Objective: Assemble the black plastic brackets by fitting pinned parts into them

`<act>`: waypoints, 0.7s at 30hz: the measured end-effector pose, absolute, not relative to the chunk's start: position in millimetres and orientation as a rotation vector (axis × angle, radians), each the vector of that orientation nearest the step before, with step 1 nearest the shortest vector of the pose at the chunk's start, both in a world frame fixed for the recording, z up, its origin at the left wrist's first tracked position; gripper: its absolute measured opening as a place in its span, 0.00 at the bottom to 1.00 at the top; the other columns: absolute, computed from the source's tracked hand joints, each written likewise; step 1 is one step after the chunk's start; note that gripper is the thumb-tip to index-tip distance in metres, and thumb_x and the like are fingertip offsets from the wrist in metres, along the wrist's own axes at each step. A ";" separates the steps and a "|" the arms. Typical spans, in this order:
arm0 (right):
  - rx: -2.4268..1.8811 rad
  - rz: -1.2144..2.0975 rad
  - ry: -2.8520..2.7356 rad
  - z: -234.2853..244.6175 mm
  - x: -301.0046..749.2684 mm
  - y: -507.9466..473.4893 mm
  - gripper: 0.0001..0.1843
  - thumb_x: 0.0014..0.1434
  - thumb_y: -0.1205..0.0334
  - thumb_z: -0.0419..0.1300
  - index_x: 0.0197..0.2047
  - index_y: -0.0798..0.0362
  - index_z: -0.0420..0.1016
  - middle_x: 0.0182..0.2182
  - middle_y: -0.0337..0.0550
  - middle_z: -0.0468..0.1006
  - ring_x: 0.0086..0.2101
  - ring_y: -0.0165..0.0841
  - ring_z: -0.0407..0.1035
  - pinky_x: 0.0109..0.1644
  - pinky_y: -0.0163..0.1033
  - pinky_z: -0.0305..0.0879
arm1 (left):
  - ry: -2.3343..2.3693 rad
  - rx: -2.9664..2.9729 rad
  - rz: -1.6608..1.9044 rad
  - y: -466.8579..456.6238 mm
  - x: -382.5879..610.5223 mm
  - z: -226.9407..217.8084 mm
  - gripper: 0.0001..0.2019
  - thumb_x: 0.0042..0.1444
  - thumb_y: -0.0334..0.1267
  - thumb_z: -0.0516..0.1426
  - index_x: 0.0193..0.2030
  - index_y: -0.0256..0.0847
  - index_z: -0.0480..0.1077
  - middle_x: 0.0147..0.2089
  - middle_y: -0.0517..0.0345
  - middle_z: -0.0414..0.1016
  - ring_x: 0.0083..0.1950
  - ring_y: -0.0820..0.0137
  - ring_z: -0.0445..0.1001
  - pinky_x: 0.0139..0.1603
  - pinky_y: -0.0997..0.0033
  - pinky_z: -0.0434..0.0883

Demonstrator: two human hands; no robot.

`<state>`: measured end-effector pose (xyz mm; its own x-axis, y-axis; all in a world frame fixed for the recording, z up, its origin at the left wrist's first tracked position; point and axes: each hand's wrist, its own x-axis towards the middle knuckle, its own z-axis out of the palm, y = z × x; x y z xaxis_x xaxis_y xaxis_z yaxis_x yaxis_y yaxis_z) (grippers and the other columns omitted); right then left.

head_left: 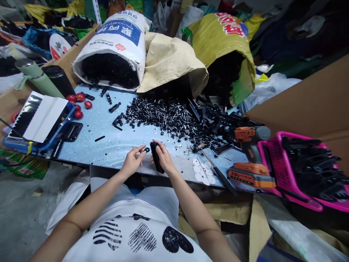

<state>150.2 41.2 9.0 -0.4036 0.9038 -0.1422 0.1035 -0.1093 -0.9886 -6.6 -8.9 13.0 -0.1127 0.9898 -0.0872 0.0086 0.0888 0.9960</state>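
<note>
Near the front edge of the table, my left hand (133, 160) pinches a small round black part (147, 149) between thumb and fingertips. Just to its right, my right hand (163, 157) is wrapped round a long black plastic piece (156, 157), which stands tilted with its long side facing left. The small part is close to the upper end of that piece; whether they touch I cannot tell. Beyond both hands spreads a heap of small black pieces with metal pins (166, 116). A hammer (215, 165) lies to the right of my right hand, beside several white discs (204, 171).
An orange cordless drill (252, 156) and a pink basket (280, 145) of black parts stand at the right. Open sacks, one white (117, 32), one beige (171, 62) and one yellow (220, 36), line the back. A blue tray (43, 145), red fruits (80, 97) and a green bottle (40, 80) are left.
</note>
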 end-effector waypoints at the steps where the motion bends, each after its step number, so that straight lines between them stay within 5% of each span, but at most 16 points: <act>1: -1.105 1.684 -1.426 11.9 145.7 40.9 0.34 0.62 0.40 0.47 0.66 0.49 0.54 0.24 0.38 0.69 0.23 0.30 0.67 0.27 0.37 0.69 | 1.347 1.111 1.228 -9.9 -5.8 15.2 0.22 0.56 0.47 0.56 0.54 0.38 0.69 0.43 0.54 0.67 0.19 0.84 0.61 0.18 0.79 0.59; 5: -1.034 1.797 -1.369 14.5 144.5 40.6 0.36 0.58 0.41 0.55 0.65 0.50 0.58 0.28 0.39 0.71 0.24 0.28 0.67 0.26 0.36 0.69 | 1.410 1.295 1.256 -10.5 -4.9 21.8 0.20 0.57 0.42 0.56 0.56 0.37 0.69 0.39 0.56 0.67 0.23 0.81 0.62 0.21 0.79 0.60; 10: -0.969 1.484 -1.742 10.4 163.5 48.3 0.30 0.57 0.48 0.59 0.61 0.49 0.65 0.42 0.45 0.74 0.23 0.24 0.65 0.28 0.35 0.69 | 1.497 1.692 1.271 -11.8 -0.1 24.2 0.18 0.61 0.38 0.53 0.56 0.38 0.69 0.38 0.53 0.69 0.40 0.70 0.69 0.43 0.70 0.69; 17: -0.879 0.981 -2.094 20.9 175.9 56.0 0.27 0.59 0.52 0.58 0.60 0.51 0.67 0.43 0.48 0.75 0.40 0.34 0.70 0.46 0.41 0.69 | 1.552 1.895 1.292 -13.9 5.5 18.1 0.18 0.63 0.40 0.50 0.57 0.40 0.68 0.40 0.52 0.70 0.41 0.70 0.71 0.43 0.70 0.70; 21: -0.903 0.965 -2.027 18.0 167.6 46.4 0.28 0.61 0.50 0.55 0.62 0.50 0.63 0.44 0.48 0.74 0.38 0.34 0.71 0.44 0.41 0.70 | 1.585 1.889 1.449 -10.6 16.8 19.4 0.17 0.64 0.38 0.49 0.57 0.39 0.68 0.41 0.50 0.70 0.41 0.70 0.71 0.42 0.71 0.71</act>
